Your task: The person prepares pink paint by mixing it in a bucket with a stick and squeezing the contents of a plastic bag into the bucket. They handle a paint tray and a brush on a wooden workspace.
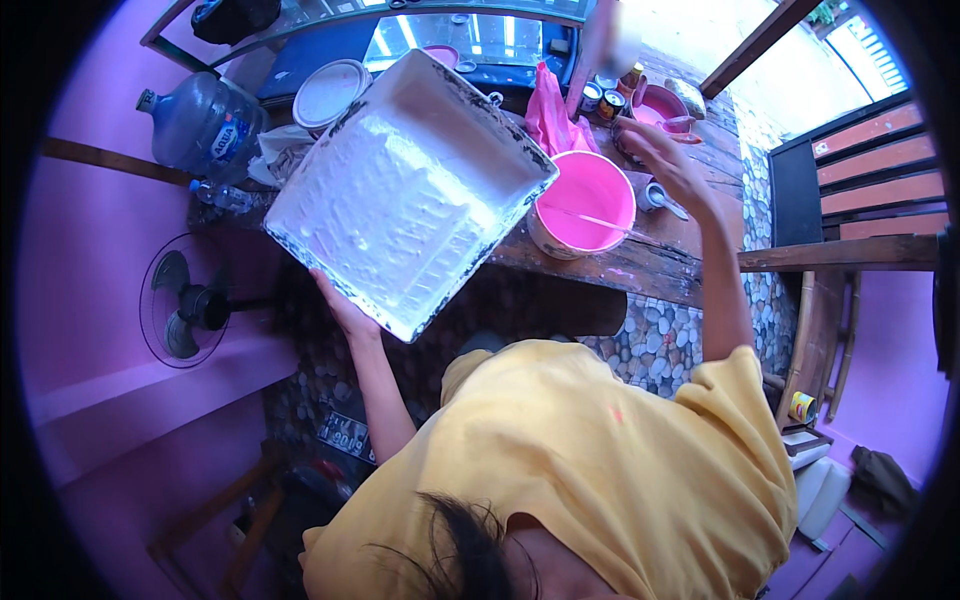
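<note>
A square, deep paint tray [375, 200], coated with white paint and chipped dark along its rim, is tilted up over the near side of the wooden table. My left hand [345, 305] grips its lower left edge, with the fingers hidden behind it. On the far right, my right hand [660, 160] reaches over the table beside small cans, its fingers curled together; what they hold, if anything, is hard to make out. Between my arms stands a bucket [590, 205] with bright pink paint inside and a thin stick across it. A pink plastic bag [555, 115] sits behind the bucket.
Small paint cans [590, 97] and a pink basin [660, 103] stand at the table's far right. A lidded white tub [330, 93] and a large blue water bottle [208, 125] are at the left. A fan [200, 307] stands near the purple wall.
</note>
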A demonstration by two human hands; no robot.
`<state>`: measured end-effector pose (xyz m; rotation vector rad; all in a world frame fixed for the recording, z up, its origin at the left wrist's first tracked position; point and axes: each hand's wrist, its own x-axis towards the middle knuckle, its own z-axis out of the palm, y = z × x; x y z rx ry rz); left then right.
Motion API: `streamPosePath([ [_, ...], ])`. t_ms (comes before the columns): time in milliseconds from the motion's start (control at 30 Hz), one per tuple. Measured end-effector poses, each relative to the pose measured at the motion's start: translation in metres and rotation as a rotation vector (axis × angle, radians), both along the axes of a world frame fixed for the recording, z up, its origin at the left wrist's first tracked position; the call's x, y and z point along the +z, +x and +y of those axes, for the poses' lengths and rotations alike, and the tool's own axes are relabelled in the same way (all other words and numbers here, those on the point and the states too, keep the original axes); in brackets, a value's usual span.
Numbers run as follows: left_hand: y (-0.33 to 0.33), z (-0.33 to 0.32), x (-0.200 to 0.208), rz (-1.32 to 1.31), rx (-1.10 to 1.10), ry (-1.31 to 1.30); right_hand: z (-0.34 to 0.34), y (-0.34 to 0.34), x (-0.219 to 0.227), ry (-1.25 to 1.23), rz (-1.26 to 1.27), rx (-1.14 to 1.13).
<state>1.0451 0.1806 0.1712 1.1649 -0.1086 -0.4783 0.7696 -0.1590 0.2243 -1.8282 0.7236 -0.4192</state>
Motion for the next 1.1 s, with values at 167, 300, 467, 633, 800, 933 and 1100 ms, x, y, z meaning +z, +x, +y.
streamPosePath([
  [167,0.018,0.019,-0.034,0.198,0.025,0.0,0.037,-0.113,-0.024,-0.029,-0.059,-0.56],
  [300,0.038,0.035,-0.065,0.281,-0.051,-0.039,0.099,-0.138,-0.089,0.427,-0.119,-0.56],
  [467,0.047,0.047,-0.084,0.277,-0.09,0.027,0.103,-0.073,-0.096,0.443,-0.084,-0.629],
  [633,0.047,0.057,-0.104,0.273,-0.096,0.033,0.097,-0.033,-0.078,0.163,0.008,-0.477],
  [800,0.052,0.055,-0.13,0.265,-0.118,0.052,0.11,-0.016,-0.046,-0.42,0.07,-0.423],
  [933,0.052,0.042,-0.132,0.353,-0.114,-0.012,0.13,-0.027,-0.032,-0.561,0.192,-0.396],
  [1100,0.048,0.019,-0.144,0.416,-0.102,-0.105,0.153,-0.009,-0.027,-0.402,0.173,-0.416],
])
